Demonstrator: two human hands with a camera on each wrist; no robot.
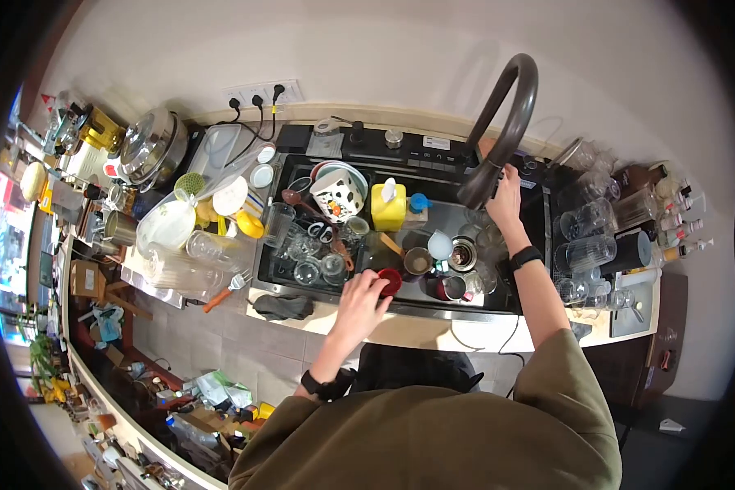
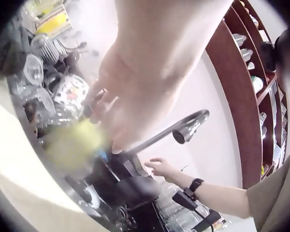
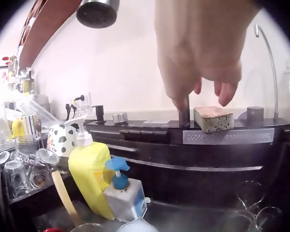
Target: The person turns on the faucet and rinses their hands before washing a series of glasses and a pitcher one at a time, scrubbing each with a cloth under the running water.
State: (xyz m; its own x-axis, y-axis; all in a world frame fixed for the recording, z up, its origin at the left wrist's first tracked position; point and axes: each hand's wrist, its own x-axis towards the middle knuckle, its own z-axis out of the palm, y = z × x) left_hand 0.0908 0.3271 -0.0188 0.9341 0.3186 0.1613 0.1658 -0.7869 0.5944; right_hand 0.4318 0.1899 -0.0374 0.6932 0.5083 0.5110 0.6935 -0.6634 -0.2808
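My left hand [image 1: 361,309] is over the sink's front edge, fingers loosely bent. In the head view its fingertips overlap the rim of a small red cup [image 1: 390,282]; in the left wrist view nothing shows between them. My right hand [image 1: 506,202] reaches past the faucet [image 1: 510,122] to the back ledge. There, in the right wrist view, its fingers hang down right at the top of a sponge [image 3: 213,120], pale above and speckled on the side. A yellow pump bottle [image 3: 92,176] and a white bottle with a blue pump [image 3: 125,198] stand side by side.
Glasses [image 1: 306,271] and a cow-patterned mug [image 1: 339,196] crowd the sink's left part. Steel and glass cups [image 1: 463,255] stand in its right part. Clear pitchers and glasses [image 1: 590,251] line the right counter; dishes [image 1: 167,227] fill the left one.
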